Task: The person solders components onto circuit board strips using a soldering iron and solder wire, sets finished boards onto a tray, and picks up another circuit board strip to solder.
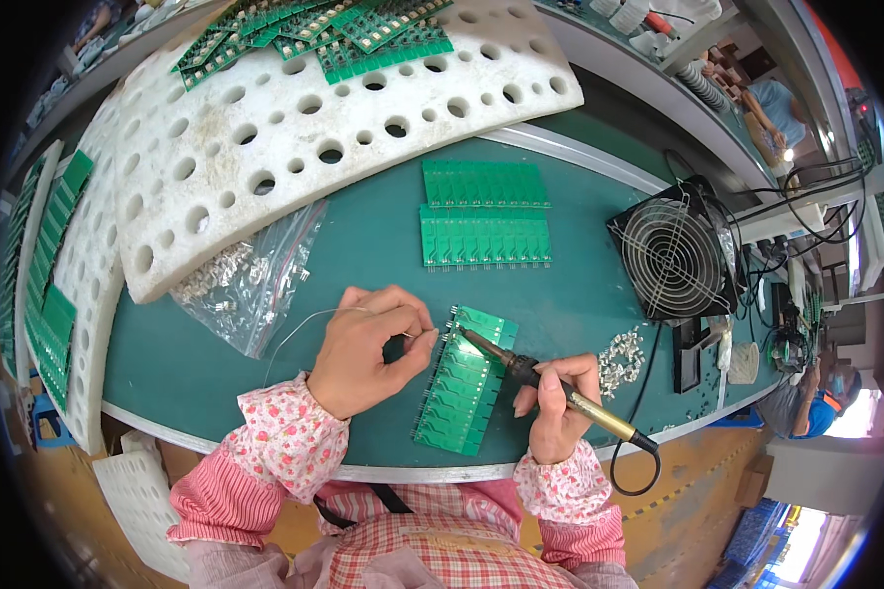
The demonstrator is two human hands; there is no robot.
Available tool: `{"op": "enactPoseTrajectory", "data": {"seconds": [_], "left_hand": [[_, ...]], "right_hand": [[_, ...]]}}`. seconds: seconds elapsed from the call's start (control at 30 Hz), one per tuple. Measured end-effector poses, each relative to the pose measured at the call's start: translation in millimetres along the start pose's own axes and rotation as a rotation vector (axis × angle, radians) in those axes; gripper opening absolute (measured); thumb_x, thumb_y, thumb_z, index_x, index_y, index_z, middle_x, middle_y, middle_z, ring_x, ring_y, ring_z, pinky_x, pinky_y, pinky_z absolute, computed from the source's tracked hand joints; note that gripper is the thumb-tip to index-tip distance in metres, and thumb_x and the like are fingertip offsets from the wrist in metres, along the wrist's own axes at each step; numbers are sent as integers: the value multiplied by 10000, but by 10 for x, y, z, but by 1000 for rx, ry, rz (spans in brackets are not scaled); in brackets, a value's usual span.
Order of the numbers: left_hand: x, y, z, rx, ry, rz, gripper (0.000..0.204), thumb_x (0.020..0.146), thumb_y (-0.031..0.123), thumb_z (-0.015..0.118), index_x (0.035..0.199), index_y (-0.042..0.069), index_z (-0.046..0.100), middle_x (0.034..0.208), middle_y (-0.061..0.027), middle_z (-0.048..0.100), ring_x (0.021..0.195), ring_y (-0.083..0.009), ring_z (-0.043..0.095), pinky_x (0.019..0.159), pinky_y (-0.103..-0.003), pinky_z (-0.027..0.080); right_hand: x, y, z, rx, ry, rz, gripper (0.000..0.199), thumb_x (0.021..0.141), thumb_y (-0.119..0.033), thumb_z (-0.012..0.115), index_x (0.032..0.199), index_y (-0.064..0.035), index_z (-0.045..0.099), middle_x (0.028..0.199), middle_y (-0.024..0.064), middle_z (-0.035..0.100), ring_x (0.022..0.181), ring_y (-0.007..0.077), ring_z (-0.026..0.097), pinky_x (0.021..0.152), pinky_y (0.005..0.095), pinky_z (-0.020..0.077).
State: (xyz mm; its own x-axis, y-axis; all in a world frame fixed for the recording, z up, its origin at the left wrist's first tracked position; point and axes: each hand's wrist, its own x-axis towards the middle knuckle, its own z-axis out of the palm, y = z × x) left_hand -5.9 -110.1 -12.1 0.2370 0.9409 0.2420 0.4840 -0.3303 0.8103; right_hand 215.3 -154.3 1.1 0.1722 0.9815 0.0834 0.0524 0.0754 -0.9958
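A green circuit board panel point(454, 401) lies slightly turned on the table in front of me, with a row of metal pins along its left edge. My right hand point(560, 402) grips a soldering iron point(607, 419), its tip at the board's upper left, near the pins. Fingers pinched, my left hand point(371, 351) holds a thin solder wire point(304, 320) just left of that same edge. The wire loops back over the hand toward the left sleeve. Its working end by the fingertips is too fine to make out.
Two more green panels point(486, 236) lie farther back. A white foam slab point(295, 123) carries stacked boards point(383, 59). Left is a plastic bag point(255, 294) of small parts; right are loose small parts point(619, 361) and a fan point(670, 250). Other people point(823, 404) are at the far right.
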Motion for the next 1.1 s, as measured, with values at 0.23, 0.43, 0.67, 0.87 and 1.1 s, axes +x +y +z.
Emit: {"op": "enactPoseTrajectory", "data": {"seconds": [0.23, 0.43, 0.67, 0.87, 1.1], "left_hand": [[15, 3, 37, 38, 17, 10, 197, 788, 70, 703, 684, 67, 536, 871, -15, 659, 759, -178, 595, 783, -323, 370], [19, 4, 48, 25, 71, 42, 201, 802, 111, 698, 682, 64, 544, 785, 2, 611, 669, -176, 556, 736, -323, 364], [11, 17, 26, 53, 8, 5, 184, 795, 71, 700, 693, 64, 547, 859, -14, 652, 759, -176, 596, 783, -323, 372], [11, 17, 25, 51, 11, 13, 180, 795, 70, 702, 702, 66, 548, 862, -12, 652, 763, -178, 592, 779, -322, 370], [25, 21, 39, 89, 8, 42, 183, 799, 73, 709, 704, 67, 553, 866, -9, 652, 764, -176, 589, 763, -328, 359]], "right_hand": [[-21, 19, -23, -17, -28, -26, 145, 941, -90, 579, 939, 33, 503, 663, 95, 620, 512, 104, 570, 474, 247, 461], [-37, 44, -20, -13, -44, -80, 115, 926, -52, 583, 943, 37, 512, 659, 96, 621, 513, 109, 576, 475, 249, 463], [-36, 52, -62, -107, -107, -146, 116, 910, -34, 601, 944, 40, 518, 651, 101, 621, 521, 122, 596, 483, 250, 472], [-27, 61, -73, -140, -133, -179, 118, 912, -42, 606, 930, 33, 517, 643, 101, 628, 518, 121, 599, 484, 249, 473], [-38, 76, -62, -162, -120, -212, 114, 901, -38, 615, 924, 30, 526, 617, 85, 626, 514, 116, 602, 493, 247, 483]]}}
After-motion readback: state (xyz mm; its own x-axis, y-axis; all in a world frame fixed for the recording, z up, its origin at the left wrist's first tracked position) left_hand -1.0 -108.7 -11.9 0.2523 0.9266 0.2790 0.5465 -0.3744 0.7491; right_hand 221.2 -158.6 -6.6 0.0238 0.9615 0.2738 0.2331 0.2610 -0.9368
